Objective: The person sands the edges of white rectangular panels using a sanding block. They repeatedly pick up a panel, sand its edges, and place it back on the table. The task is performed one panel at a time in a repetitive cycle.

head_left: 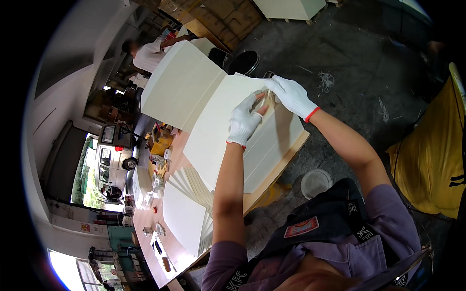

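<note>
Large cream-white sheets or boards (221,109) lie stacked on the table in front of me. My left hand (245,119), in a white knit glove with bare thumb and fingertip showing, rests on the top sheet, its thumb and forefinger apart. Beside them a pale beige, partly see-through strip or folded edge (270,103) stands up; its exact kind is unclear. My right hand (290,96), in a white glove with a red cuff, curls over the far end of this strip, its fingertips partly hidden. A creased board (264,155) lies under my hands along the near table edge.
A fanned stack of white sheets (184,213) lies on the table to the left, near a phone-like dark object (157,247). A large folded panel (184,82) rises at the far side, by a person (148,57). A round bucket (316,184) and yellow sack (429,155) stand right.
</note>
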A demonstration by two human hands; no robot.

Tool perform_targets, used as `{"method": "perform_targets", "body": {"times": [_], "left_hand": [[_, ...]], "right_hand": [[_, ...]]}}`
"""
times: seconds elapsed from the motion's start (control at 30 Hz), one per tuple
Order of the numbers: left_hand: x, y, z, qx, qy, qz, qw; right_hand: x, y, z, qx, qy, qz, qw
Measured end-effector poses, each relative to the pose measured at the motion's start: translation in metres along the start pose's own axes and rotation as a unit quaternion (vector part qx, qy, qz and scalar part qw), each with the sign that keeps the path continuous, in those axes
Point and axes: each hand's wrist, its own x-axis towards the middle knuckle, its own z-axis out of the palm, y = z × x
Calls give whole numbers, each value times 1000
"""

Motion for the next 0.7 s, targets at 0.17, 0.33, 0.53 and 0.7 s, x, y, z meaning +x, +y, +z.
{"method": "perform_targets", "body": {"times": [0.17, 0.33, 0.53, 0.7], "left_hand": [[-2, 12, -3, 24, -18, -27, 999], [-5, 10, 1, -21, 38, 17, 999], [-4, 5, -2, 20, 15, 16, 1000], [-6, 18, 0, 59, -11, -28, 998]], "right_hand": [[-2, 2, 3, -8, 17, -6, 1000], [-6, -1, 2, -11, 30, -21, 999], [-5, -5, 1, -42, 3, 14, 999], [-8, -3, 2, -40, 18, 3, 999]]}}
